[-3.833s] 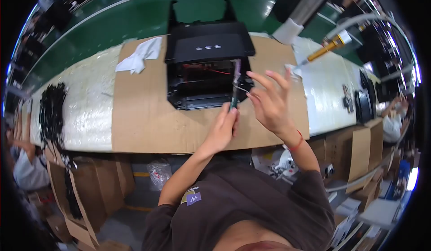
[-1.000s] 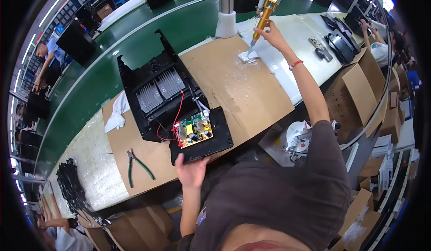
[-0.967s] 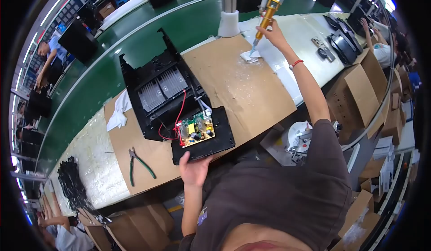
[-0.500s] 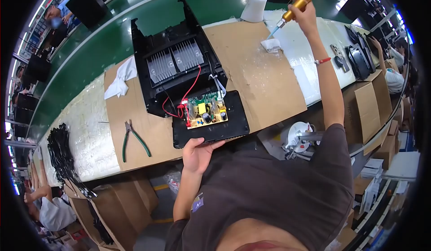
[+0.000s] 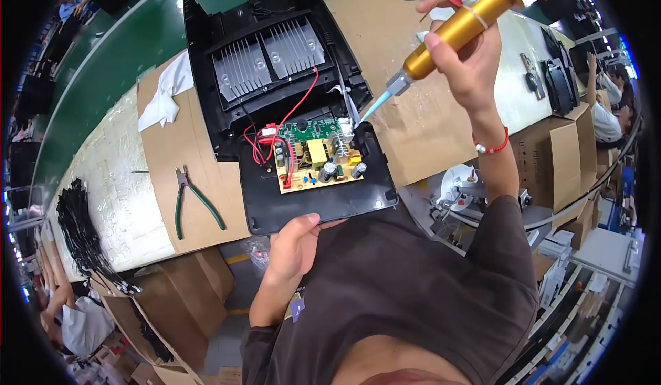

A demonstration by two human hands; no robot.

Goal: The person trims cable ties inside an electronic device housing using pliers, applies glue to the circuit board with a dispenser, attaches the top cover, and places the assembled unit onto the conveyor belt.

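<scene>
While steadied: left hand [image 5: 297, 242] fingers curled on black cover [image 5: 323, 202] near edge.
Dispenser [image 5: 463, 25]: right hand [image 5: 467, 61] clenched round it, now brought from far cloth to circuit board [image 5: 317, 156].

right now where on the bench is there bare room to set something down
Bare cardboard lies right of the black housing, under the right hand. A smaller patch sits between the pliers and the black panel at the left hand. The circuit board area is crowded.
</scene>
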